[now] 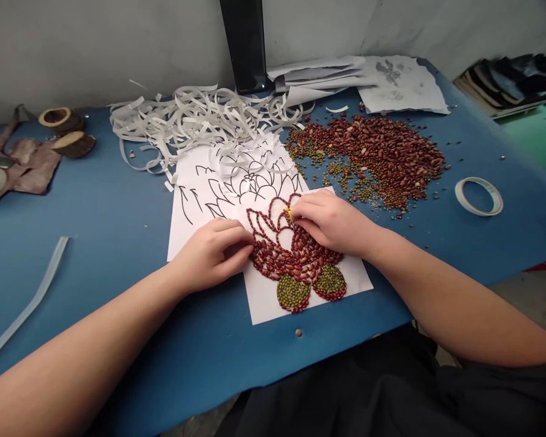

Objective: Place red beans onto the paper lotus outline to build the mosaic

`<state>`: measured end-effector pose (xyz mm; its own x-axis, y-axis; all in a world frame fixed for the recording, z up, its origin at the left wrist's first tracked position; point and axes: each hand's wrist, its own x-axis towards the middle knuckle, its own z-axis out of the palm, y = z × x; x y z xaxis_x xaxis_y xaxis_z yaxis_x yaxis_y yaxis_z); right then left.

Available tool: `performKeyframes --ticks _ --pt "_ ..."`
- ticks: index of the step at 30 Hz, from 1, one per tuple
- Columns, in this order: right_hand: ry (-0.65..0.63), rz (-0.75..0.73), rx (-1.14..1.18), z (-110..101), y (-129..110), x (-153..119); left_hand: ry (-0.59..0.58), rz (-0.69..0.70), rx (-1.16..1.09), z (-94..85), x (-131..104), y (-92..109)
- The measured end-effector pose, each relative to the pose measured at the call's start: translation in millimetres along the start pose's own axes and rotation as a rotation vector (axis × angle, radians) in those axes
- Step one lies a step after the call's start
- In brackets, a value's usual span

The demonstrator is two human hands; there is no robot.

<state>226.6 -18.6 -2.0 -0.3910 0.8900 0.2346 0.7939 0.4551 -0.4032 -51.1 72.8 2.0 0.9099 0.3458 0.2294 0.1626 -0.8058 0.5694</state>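
A flower picture made of red beans (275, 258) lies on white paper (261, 306), with two round parts filled with green mung beans (293, 292) at its lower end. At its left edge, my left hand (213, 252) rests with fingers curled and thumb tip close to the fingertips; what they hold, if anything, is hidden. Over the upper petals, my right hand (330, 218) is closed in a pinch. Small yellow bits (288, 212) show by its fingertips, but I cannot tell whether they are held. Behind lies a sheet with a black line drawing of a flower (200, 200).
A heap of loose red and green beans (382, 155) spreads at the right rear. Curled white paper strips (186, 118) cover part of the drawing. A tape roll (478, 196) lies at right, a pale strip (36, 297) at left. Stacked papers (323, 76) and wooden pieces (74, 144) sit farther back.
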Motion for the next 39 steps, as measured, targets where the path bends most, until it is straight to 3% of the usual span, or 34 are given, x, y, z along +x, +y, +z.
performKeyframes --ticks 28,36,39 --pt "0.007 -0.072 -0.006 4 -4 0 0.001 0.013 0.003 0.9 1 -1" --pt "0.071 0.004 0.043 -8 -3 -1 0.003 0.029 0.005 0.9 0 0" --pt "0.066 -0.033 0.037 -8 -3 -2 0.002 0.031 0.009 0.9 1 -1"
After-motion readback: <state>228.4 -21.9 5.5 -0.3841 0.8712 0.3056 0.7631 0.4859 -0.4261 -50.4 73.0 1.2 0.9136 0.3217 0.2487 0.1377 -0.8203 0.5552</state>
